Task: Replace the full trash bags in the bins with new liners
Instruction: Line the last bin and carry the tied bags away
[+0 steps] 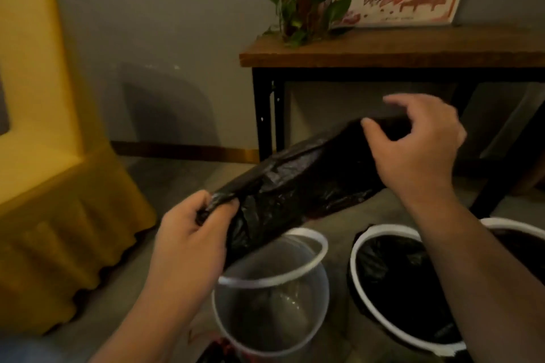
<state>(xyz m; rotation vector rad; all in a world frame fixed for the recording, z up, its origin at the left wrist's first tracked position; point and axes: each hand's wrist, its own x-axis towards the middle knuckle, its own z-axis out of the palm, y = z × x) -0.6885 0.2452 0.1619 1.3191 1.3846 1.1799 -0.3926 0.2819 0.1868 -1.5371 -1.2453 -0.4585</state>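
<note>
Left hand (194, 230) is closed tight, pinching one bunched end of a black liner (295, 185) between thumb and fingers. Liner is up in the air, not on the floor, still mostly flat and unopened. Its long axis runs diagonal, from the low near-left end at the left hand up to the far-right end at the right hand. Which end is the mouth I can't tell

Below the liner, the middle bin (271, 303) sits on the floor (182, 173), white ring rim, grey inside bare, no bag in it. So its old bag is out and the new one is not in yet. Something dark red is at the bottom edge by this bin, too cut off to name

Right bin (392, 289), just beside it, has black plastic inside and over its rim; fresh liner or old bag, can't say. A third rim (513, 224) shows at the far right edge, also dark inside, mostly hidden by the arm

Right hand (418, 144) is half open, fingers curled and spread; the thumb looks to touch the liner's upper edge, but no firm grip visible

Judgement: mid-task, one bin stripped and waiting. Left to do: open the liner, drop it into the middle bin, fold it over the rim
</note>
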